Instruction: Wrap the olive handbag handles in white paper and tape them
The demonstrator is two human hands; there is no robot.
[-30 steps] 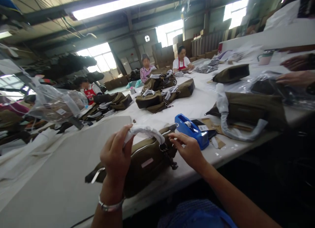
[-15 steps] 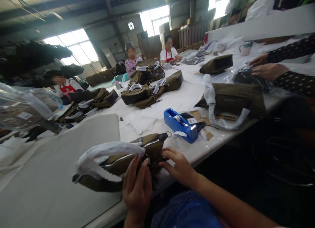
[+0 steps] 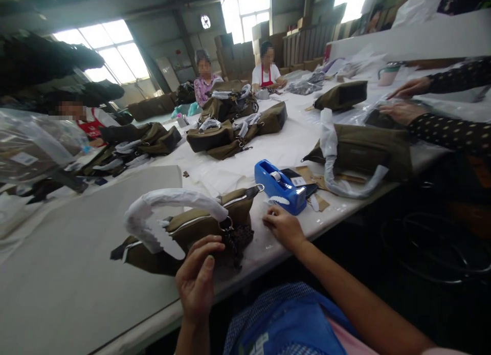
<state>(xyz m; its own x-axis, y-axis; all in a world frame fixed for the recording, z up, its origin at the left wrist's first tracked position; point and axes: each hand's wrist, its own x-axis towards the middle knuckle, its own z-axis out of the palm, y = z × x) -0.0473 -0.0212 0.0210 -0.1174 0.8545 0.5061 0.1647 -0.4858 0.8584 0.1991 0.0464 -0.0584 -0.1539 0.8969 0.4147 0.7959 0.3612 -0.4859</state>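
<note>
An olive bag [image 3: 207, 213] with a silver zipper lies at the near edge of the white table, its handle [image 3: 169, 199] wrapped in white paper. A dark charm [image 3: 238, 238] hangs from a ring at the handle's end. My left hand [image 3: 198, 275] is at the bag's near side, fingers apart, holding nothing visible. My right hand [image 3: 283, 224] is to the right of the bag, beside the blue tape dispenser [image 3: 280, 186], fingertips pinched together near a small white piece; what they hold is too small to tell.
Another olive bag [image 3: 368, 150] with wrapped handles lies at the right, beside cards and tags [image 3: 303, 176]. Bags are piled farther back [image 3: 238, 130] and at the left [image 3: 141, 140]. A co-worker's hands [image 3: 406, 107] handle clear plastic at the right. Other people sit across the table.
My right hand has left the charm and moved up and right toward the tape dispenser. My left hand has come off the handle's end and lowered. The charm now shows.
</note>
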